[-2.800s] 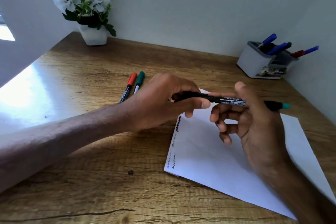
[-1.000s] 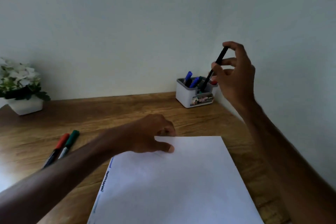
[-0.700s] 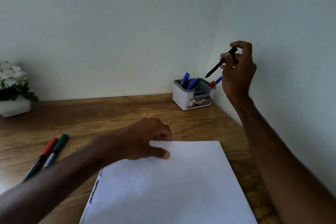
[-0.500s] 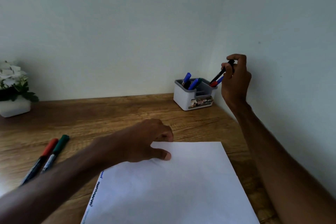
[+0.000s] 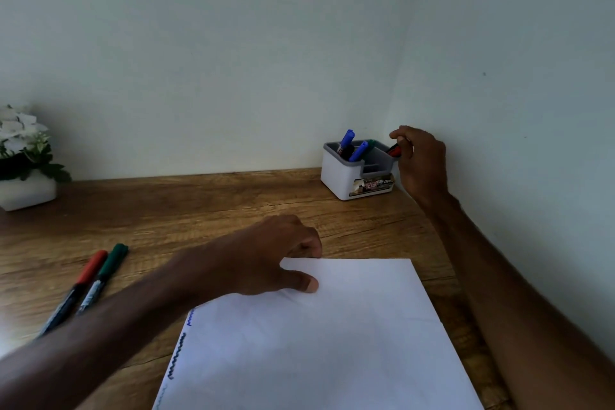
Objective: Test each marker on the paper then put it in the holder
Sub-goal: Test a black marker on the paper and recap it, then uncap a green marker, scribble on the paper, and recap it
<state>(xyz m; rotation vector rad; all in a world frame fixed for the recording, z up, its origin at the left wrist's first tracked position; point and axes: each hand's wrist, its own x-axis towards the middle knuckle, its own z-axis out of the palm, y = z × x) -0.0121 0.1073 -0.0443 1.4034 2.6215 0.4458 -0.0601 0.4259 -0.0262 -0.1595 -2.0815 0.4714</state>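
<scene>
A white sheet of paper point(image 5: 316, 343) lies on the wooden desk point(image 5: 199, 210), with wavy test lines along its left edge. My left hand point(image 5: 266, 256) pins its top-left corner, thumb on the sheet and fingers curled at the edge. The grey-and-white holder point(image 5: 336, 173) stands in the far right corner with two blue-capped markers point(image 5: 347, 140) and a dark green one in it. My right hand point(image 5: 421, 163) is at the holder's right compartment, fingers pinched on the black marker point(image 5: 396, 147), which is mostly hidden. A red marker point(image 5: 90, 268) and a green marker point(image 5: 111, 263) lie side by side at the left.
A white pot of white flowers point(image 5: 26, 190) stands at the far left against the back wall. The right wall runs close along the desk's right edge, just behind my right arm. A red cap point(image 5: 394, 152) shows in the holder by my fingertips.
My right hand carried the black marker from above the paper to the holder and has come down to its right compartment. My left hand let go of the marker and settled on the paper's corner.
</scene>
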